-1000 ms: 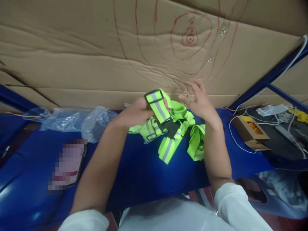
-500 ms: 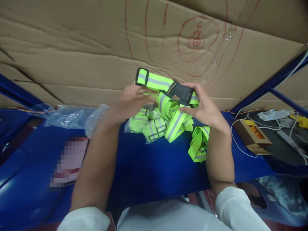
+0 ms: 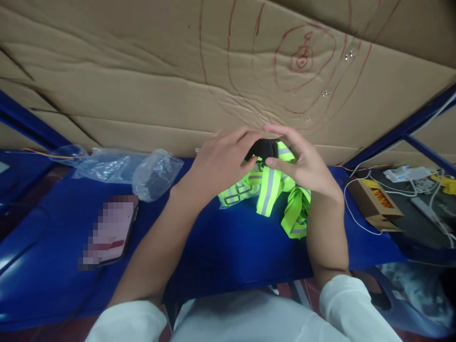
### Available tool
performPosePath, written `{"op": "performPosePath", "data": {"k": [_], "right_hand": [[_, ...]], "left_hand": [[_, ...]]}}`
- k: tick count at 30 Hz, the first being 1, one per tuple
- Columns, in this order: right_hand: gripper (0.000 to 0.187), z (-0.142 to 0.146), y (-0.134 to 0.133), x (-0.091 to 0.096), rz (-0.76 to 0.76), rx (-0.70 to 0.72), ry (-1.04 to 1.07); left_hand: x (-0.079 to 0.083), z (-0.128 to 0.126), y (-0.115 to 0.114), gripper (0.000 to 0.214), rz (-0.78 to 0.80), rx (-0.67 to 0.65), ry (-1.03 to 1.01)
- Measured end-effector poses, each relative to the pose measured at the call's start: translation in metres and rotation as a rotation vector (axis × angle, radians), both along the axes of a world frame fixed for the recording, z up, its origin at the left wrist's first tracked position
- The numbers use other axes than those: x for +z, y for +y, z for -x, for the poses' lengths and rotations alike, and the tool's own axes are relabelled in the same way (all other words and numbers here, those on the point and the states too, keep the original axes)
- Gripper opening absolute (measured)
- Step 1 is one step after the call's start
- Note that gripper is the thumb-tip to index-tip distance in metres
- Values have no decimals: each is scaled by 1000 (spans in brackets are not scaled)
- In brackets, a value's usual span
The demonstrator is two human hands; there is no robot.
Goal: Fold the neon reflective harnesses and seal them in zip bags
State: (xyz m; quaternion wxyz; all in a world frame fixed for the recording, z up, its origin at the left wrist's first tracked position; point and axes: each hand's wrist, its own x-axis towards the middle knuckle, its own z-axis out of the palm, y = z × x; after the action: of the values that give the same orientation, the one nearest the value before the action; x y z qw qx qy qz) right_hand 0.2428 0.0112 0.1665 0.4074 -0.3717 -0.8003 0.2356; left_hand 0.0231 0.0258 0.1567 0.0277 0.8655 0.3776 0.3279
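A tangle of neon-yellow reflective straps (image 3: 270, 190) with grey stripes lies on the blue table (image 3: 221, 251), partly lifted. My left hand (image 3: 221, 159) and my right hand (image 3: 306, 161) meet above it, both closed around a black plastic buckle (image 3: 265, 148) at the strap's end. My left fingers cover the buckle's left side; my right thumb and fingers pinch its right side, where a strap end shows. More strap loops hang down beside my right wrist.
Crumpled clear plastic bags (image 3: 142, 171) lie at the left on the table. A phone (image 3: 110, 230) rests nearer the front left. A cardboard wall (image 3: 142, 85) with red scribbles stands behind. An open small carton (image 3: 374, 204) and white cables (image 3: 409, 175) sit at the right.
The strap end that my left hand held up has come down. Both hands have closed together on the black buckle, hiding most of it.
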Motion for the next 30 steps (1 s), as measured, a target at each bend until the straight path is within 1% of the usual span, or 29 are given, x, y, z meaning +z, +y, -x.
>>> {"op": "performPosePath", "data": {"k": [3,5,8,11,13,15,19,22,24,25,27,29,30], "right_hand": [[44,3,3,-3,-24,5,-45],[43,5,4,-5,-64,-22,-102],[57,10,1,-9,-116,-113,-337],[73,22,0,-17,-151,-282,-615],[75,31,1,-22,-166,-381,-729],[72,39,4,-27,-154,-432,-802],[65,43,11,-29,-73,-452,-865],[64,36,13,-25,-20,-410,-865],[65,30,11,-22,-3,-388,-864],[65,27,11,-20,-2,-390,-866],[64,21,10,-19,-11,-408,-870],[63,15,11,-19,-27,-406,-859],[62,12,12,-20,-31,-392,-847]], "left_hand": [[-6,3,5,40,-13,78,96],[-7,5,6,38,-21,120,157],[-9,5,8,35,-39,180,244],[-13,3,10,33,-77,213,301],[-16,1,11,33,-91,217,318],[-17,-1,12,32,-74,222,333],[-17,-1,14,30,-1,239,338],[-19,-1,15,29,37,237,323],[-19,-1,16,30,92,216,301],[-19,0,15,33,127,188,283],[-18,3,14,45,183,105,246],[-18,14,8,60,203,26,229],[-19,23,2,64,202,14,233]]}}
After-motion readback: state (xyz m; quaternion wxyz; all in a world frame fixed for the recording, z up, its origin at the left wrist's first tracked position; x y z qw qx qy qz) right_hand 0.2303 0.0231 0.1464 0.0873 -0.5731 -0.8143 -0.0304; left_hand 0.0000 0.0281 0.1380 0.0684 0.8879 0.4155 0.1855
